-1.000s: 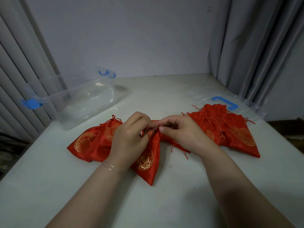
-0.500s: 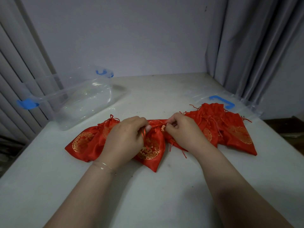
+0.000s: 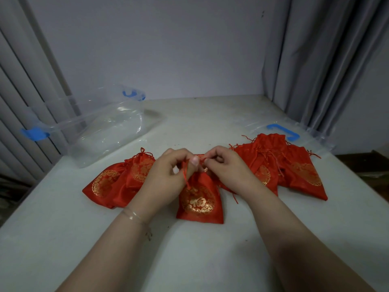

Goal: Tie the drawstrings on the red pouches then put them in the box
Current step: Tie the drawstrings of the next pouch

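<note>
A red pouch with a gold emblem [image 3: 200, 203] lies on the white table in front of me, its neck gathered under my hands. My left hand [image 3: 168, 180] pinches its red drawstring [image 3: 185, 175], which hangs down over the pouch. My right hand [image 3: 227, 167] pinches the other end of the string at the pouch's neck. A pile of red pouches [image 3: 120, 182] lies to the left, another pile [image 3: 290, 165] to the right. The clear plastic box [image 3: 99, 127] with blue latches stands at the back left, with nothing in it.
The box's clear lid [image 3: 282, 131] with a blue handle lies flat at the back right, partly under the right pile. Grey curtains hang on both sides, a wall stands behind. The table [image 3: 189, 260] drops off at its left and right edges.
The middle pouch has turned so its emblem faces up and its bottom points toward me. Both hands have risen slightly and drawn the string ends at the neck.
</note>
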A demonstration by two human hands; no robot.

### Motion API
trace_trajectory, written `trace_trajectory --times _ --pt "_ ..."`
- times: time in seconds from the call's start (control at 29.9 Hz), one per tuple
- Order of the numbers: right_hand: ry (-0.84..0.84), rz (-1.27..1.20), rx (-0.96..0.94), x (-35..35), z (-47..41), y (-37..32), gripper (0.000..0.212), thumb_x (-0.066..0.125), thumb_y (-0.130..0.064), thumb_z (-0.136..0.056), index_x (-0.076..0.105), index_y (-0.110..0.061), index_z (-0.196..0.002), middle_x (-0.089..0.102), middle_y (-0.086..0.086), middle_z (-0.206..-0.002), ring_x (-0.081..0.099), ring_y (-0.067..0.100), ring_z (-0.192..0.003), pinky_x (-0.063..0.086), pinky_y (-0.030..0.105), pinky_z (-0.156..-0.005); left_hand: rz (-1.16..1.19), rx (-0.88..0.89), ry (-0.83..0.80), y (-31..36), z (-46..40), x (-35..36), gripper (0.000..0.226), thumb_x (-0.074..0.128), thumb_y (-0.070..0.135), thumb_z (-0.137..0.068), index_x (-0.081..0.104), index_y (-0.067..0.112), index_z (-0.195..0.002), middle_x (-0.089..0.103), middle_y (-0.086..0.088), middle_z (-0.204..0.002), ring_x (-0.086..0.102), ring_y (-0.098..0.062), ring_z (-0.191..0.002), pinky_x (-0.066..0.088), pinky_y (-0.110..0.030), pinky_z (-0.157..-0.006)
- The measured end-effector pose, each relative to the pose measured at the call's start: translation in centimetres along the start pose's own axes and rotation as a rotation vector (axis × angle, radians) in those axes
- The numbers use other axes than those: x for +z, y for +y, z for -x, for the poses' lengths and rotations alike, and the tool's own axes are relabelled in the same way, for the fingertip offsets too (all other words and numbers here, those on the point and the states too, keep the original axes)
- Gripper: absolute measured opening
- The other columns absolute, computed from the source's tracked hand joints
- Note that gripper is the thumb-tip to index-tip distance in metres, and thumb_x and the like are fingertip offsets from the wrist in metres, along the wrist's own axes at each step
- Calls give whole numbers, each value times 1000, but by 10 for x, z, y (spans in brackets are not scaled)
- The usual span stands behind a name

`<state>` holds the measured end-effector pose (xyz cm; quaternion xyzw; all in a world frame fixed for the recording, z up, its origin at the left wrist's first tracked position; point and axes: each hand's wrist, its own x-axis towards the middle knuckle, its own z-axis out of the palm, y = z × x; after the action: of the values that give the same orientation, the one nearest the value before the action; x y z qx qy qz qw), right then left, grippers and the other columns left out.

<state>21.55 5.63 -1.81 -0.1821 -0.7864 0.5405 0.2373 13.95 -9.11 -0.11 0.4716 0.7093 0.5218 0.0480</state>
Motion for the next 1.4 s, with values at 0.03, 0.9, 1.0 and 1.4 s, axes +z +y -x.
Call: trace_trajectory --times 0.03,0.9,1.0,1.4 --pt "6 -55 -7 0 1 -2 17 58 -5 -85 60 -20 -78 59 1 -64 53 12 -60 42 25 -59 49 -53 53 0 -2 0 21 60 33 -90 68 24 -72 68 10 -76 59 -9 -80 44 -21 -74" --pt "-152 278 -174 6 14 -9 22 36 -36 -99 54 -24 -102 56 -14 -76 53 -1 -70 41 27 -67 180 -255 46 3 -3 -4 9 71 10 -82 74 17 -79 71 12 -67 58 3 -61 45 -10 -62" --pt "-31 355 -215 2 15 -11 18 46 -37 -96 55 -23 -90 53 -15 -67 51 -1 -65 37 22 -60 290 -283 69 2 -4 -3 7 69 4 -82 74 6 -86 75 -5 -79 68 -8 -75 53 -17 -72" --pt "14 336 -236 0 15 -8 12 60 -33 -87 58 -30 -76 58 -20 -74 52 -4 -54 38 24 -55 263 -316 114 -4 -5 -8 11 74 -1 -76 70 8 -79 63 0 -68 58 -5 -63 46 -13 -60"
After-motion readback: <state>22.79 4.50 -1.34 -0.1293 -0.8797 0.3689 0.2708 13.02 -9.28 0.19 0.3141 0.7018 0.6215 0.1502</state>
